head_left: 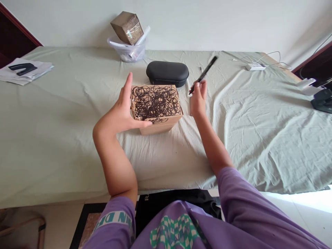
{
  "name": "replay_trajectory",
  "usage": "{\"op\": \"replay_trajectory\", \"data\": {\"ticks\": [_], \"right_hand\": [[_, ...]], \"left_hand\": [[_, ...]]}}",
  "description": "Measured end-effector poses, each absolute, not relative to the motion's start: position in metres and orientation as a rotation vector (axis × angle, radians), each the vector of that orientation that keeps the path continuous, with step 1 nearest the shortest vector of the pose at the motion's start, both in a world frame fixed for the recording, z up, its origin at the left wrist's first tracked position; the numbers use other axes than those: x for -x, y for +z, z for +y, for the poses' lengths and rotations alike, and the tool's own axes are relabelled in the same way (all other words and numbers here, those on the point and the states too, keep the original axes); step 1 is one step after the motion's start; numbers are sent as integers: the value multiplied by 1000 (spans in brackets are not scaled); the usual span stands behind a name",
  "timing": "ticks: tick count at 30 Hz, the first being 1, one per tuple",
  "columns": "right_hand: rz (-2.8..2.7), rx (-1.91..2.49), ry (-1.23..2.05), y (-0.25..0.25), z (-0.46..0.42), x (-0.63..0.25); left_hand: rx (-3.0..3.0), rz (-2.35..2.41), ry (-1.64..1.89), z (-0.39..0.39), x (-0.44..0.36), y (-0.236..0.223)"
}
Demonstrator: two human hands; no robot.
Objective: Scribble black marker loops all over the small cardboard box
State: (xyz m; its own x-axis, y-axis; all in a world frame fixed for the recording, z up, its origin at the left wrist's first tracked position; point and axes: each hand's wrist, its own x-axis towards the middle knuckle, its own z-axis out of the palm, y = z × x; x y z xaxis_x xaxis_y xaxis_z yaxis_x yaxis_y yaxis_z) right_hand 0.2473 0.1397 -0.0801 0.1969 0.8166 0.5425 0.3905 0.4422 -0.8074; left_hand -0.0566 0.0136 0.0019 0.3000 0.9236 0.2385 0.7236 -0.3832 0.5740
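Note:
A small cardboard box (166,122) sits on the cloth-covered table, its top face covered in dense black scribbles. My left hand (121,112) grips the box's left side, thumb along the near top edge and fingers up the far left corner. To the right of the box my right hand (198,98) is closed on a black marker pen (204,73) that slants up and away from the box. The pen tip is off the box, about a hand's width to its right.
A black oval case (167,73) lies just behind the box. Farther back a clear plastic tub (127,52) holds another cardboard box (127,27). Papers with a black stapler (22,68) lie far left. A white charger with cables (255,66) and dark devices (323,100) sit at right.

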Motion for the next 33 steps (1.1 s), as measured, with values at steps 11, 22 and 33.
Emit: {"op": "replay_trajectory", "data": {"ticks": [11,22,33], "right_hand": [[-1510,641,604,-1,24,-228],[-1756,627,610,-7,32,-233],[-2011,674,469,8,24,-232]], "left_hand": [[-2501,1357,714,-28,-7,22],[-2409,1366,705,-25,-7,22],[-2438,1331,741,-24,-3,16]]}}
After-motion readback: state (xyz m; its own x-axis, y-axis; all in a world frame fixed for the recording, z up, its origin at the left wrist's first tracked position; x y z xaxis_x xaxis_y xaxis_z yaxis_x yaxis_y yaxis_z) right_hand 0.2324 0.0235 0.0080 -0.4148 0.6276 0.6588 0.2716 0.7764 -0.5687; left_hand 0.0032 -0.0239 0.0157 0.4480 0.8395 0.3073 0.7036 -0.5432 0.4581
